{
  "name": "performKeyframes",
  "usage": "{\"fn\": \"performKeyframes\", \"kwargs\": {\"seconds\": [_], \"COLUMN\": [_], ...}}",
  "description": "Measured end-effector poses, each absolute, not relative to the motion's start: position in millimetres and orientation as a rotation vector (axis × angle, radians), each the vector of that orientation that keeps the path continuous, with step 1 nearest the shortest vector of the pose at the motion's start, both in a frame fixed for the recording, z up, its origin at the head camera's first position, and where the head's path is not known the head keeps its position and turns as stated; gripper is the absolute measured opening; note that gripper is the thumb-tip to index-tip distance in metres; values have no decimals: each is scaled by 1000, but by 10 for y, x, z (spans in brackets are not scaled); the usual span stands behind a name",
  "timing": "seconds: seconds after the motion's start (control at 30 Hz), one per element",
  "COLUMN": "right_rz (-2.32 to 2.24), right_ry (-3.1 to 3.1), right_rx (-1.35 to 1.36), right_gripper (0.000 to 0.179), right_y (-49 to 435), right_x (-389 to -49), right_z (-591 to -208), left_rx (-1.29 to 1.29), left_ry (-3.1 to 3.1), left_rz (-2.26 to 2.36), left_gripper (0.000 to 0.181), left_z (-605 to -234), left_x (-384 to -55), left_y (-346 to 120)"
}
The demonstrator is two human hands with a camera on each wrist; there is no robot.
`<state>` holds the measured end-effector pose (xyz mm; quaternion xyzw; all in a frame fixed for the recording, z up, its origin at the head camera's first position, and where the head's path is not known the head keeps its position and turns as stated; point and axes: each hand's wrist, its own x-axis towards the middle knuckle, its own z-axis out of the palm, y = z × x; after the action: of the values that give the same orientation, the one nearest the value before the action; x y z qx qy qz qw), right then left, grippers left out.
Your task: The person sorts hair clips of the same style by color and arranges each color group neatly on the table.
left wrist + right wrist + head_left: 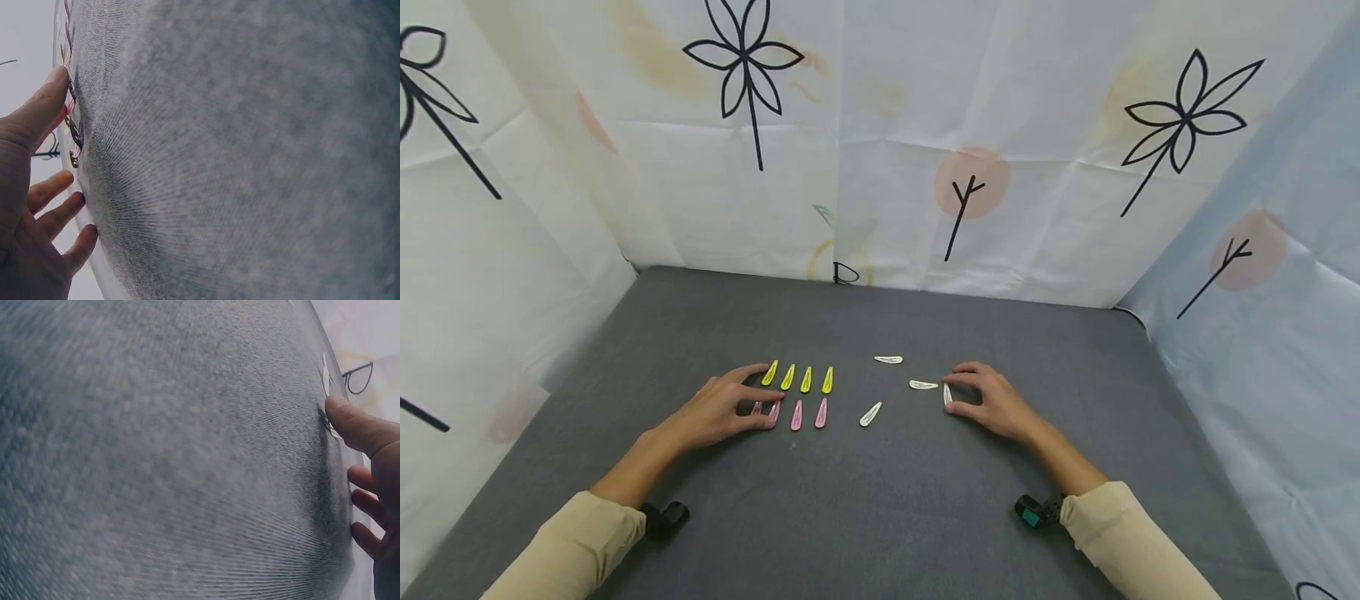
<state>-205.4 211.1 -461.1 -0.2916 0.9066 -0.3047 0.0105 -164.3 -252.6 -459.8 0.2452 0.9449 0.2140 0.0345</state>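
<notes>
My left hand [730, 406] is at the left end of two rows of snap hair clips. Its thumb and a finger pinch a pink hair clip [774, 410] end to end; another pink clip lies partly hidden under the fingers. Another finger reaches the leftmost yellow hair clip [770, 372]. My right hand [988, 400] pinches a white hair clip [947, 393] between thumb and finger at the tabletop. In the right wrist view the thumb [353, 425] is against a white clip; in the left wrist view the thumb [44, 103] is beside the clips.
More yellow clips [806, 380] stand in a row above more pink clips [797, 415]. Loose white clips [922, 385] lie at varied angles between the hands. The grey tabletop [820, 517] is bordered by patterned cloth [880, 192] at the back and sides.
</notes>
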Motion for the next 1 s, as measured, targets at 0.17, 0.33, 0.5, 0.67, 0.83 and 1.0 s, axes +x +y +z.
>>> {"fn": "performKeyframes", "kwargs": {"seconds": [0.17, 0.33, 0.5, 0.67, 0.83, 1.0], "right_rz": [-935, -946, -951, -952, -954, -952], "right_ry": [2861, 2881, 2874, 2872, 2865, 2888], "right_rx": [-922, -926, -922, -916, -923, -923], "right_gripper": [40, 39, 40, 40, 40, 40], "right_y": [2107, 2102, 2100, 2102, 2107, 2109], "right_x": [-2053, -2049, -2044, -2058, -2056, -2065], "right_z": [-4637, -4658, -4657, -4661, -4659, -4674], "left_rx": [756, 759, 738, 752, 864, 973], "left_ry": [2899, 2891, 2885, 2874, 2882, 2875], "left_rz": [661, 671, 725, 825, 847, 861], "left_gripper": [48, 47, 46, 42, 39, 36], "left_z": [-4583, -4575, -4570, -4535, -4494, -4465], "left_x": [-1642, -1639, -1635, -1637, -1664, -1732], "left_y": [-2530, -2533, -2529, -2452, -2264, -2023]}}
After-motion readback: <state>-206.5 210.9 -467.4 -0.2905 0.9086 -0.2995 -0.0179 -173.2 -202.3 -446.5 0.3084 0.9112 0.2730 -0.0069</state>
